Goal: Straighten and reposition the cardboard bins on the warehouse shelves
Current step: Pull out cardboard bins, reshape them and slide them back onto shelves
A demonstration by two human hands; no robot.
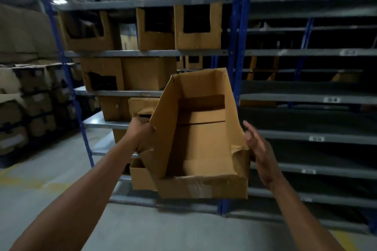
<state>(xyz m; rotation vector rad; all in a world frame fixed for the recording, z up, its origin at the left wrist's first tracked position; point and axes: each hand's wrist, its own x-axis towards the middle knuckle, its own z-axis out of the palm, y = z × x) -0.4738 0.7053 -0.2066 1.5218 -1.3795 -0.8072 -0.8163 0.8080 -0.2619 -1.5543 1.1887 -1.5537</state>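
Observation:
An empty open-topped cardboard bin is held in the air in front of the shelves, tilted so its inside faces me. My left hand grips its left wall from outside. My right hand lies flat with fingers spread against its torn right wall. Several other cardboard bins stand on the left rack: two cut-front bins on the upper shelf, one at the far left, two more a level lower, and others below them.
Blue uprights divide the left rack from a right rack of grey shelves that hold almost nothing. Stacked cartons line the far left. A small open box sits low behind the held bin. Grey concrete floor lies below.

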